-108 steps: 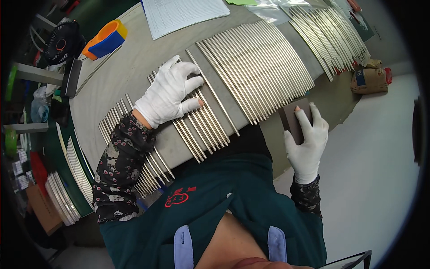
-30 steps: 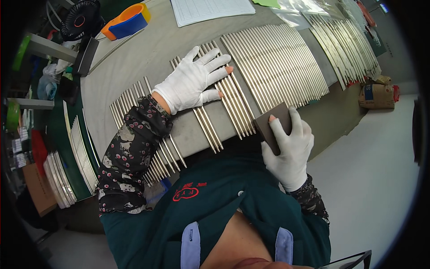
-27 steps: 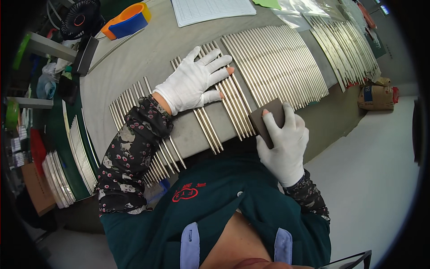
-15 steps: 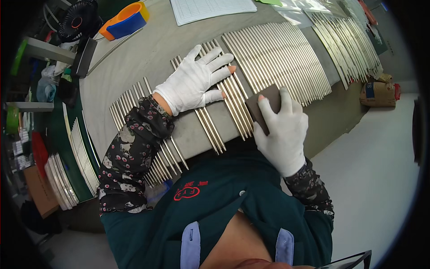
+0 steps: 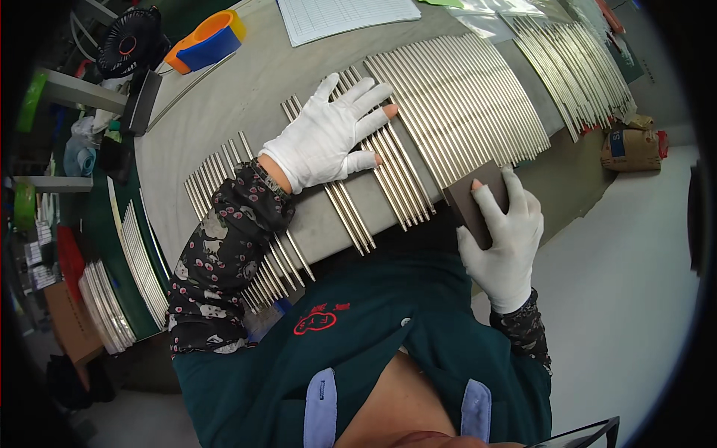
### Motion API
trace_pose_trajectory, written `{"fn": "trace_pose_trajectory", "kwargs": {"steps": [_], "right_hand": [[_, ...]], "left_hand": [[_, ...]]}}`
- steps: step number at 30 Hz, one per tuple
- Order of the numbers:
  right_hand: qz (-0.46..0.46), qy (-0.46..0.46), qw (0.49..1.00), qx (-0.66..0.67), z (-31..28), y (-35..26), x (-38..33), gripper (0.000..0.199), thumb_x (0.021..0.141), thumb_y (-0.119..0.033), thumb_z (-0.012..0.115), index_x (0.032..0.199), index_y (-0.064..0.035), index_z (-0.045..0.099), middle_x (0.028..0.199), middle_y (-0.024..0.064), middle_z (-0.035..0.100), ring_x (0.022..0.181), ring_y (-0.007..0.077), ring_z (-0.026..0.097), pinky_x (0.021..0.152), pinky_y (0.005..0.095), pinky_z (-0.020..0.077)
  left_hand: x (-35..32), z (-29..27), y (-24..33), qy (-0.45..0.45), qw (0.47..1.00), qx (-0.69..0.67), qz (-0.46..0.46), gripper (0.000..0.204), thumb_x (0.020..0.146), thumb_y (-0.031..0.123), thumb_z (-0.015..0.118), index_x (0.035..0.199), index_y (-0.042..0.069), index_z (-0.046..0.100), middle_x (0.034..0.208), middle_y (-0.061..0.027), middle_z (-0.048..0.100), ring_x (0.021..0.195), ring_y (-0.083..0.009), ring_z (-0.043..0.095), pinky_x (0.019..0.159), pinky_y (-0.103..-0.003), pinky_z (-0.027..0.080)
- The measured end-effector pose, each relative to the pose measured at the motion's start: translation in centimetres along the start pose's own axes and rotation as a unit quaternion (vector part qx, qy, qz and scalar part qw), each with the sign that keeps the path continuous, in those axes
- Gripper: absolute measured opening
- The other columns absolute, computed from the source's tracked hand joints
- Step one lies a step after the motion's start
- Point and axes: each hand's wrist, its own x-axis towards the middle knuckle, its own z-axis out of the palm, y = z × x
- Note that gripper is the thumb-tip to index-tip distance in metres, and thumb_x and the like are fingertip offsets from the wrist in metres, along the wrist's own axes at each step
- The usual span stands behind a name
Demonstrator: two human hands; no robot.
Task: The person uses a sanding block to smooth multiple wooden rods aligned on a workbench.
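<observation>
Rods [image 5: 388, 168] lying side by side on counter [image 5: 224, 112], pinned flat under spread, open left hand [image 5: 328, 138]. Dark sanding block [image 5: 472, 201] gripped in right hand [image 5: 504, 239], now drawn back off rod ends to counter edge; stroke judged complete.

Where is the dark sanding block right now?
In the head view, the dark block is in the right hand, at the table's near edge, just below the ends of the metal rods.
</observation>
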Motion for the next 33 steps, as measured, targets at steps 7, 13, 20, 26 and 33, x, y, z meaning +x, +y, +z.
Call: {"fn": "trace_pose_trajectory", "kwargs": {"steps": [7, 13, 20, 26, 33], "right_hand": [[-0.01, -0.032, 0.999, 0.006, 0.3, -0.5, -0.3, 0.063, 0.061, -0.018, 0.078, 0.121, -0.0175, 0.06, 0.135, 0.0214, 0.046, 0.111, 0.0341, 0.05, 0.085, 0.0427, 0.0396], [-0.043, -0.052, 0.998, 0.01, 0.8, -1.3, 0.0, 0.061, 0.062, -0.022, 0.078, 0.12, -0.0162, 0.06, 0.134, 0.0231, 0.047, 0.106, 0.034, 0.053, 0.077, 0.0425, 0.0424], [-0.072, 0.008, 0.996, -0.051, 4.0, -3.6, 6.1, 0.05, 0.069, -0.023, 0.072, 0.117, -0.0122, 0.064, 0.123, 0.0271, 0.053, 0.091, 0.0311, 0.058, 0.067, 0.0377, 0.0449], [-0.081, -0.044, 0.995, -0.036, 1.7, -2.1, 1.3, 0.055, 0.067, -0.024, 0.075, 0.119, -0.0129, 0.062, 0.129, 0.0282, 0.048, 0.101, 0.0365, 0.056, 0.069, 0.0417, 0.0455], [-0.063, -0.044, 0.996, -0.039, 2.2, -3.1, 3.5, 0.054, 0.066, -0.022, 0.076, 0.117, -0.0128, 0.063, 0.128, 0.0263, 0.05, 0.097, 0.0325, 0.057, 0.071, 0.0401, 0.0473]], "left_hand": [[-1.3, -0.2, 0.1, -0.07, 0.997, 0.014, -0.01, 0.071, 0.094, 0.06, 0.038, 0.149, 0.016, 0.034, 0.154, -0.0154, 0.033, 0.141, -0.0366, 0.031, 0.113, -0.061, 0.02], [-2.0, -0.5, 0.3, -0.069, 0.997, 0.002, -0.022, 0.072, 0.094, 0.061, 0.038, 0.149, 0.015, 0.034, 0.153, -0.0152, 0.033, 0.141, -0.0372, 0.031, 0.113, -0.062, 0.02], [-1.8, -0.2, 0.2, -0.057, 0.998, -0.003, -0.019, 0.071, 0.094, 0.061, 0.039, 0.148, 0.016, 0.036, 0.153, -0.0151, 0.034, 0.141, -0.0378, 0.032, 0.112, -0.062, 0.021], [-1.9, -0.2, 0.2, -0.058, 0.998, -0.007, -0.034, 0.07, 0.094, 0.061, 0.04, 0.147, 0.015, 0.037, 0.153, -0.0151, 0.034, 0.14, -0.0376, 0.033, 0.112, -0.062, 0.021], [-1.8, -0.6, 0.2, -0.071, 0.997, -0.013, -0.029, 0.069, 0.093, 0.059, 0.044, 0.145, 0.014, 0.04, 0.153, -0.0149, 0.034, 0.141, -0.037, 0.032, 0.113, -0.062, 0.021]]}}
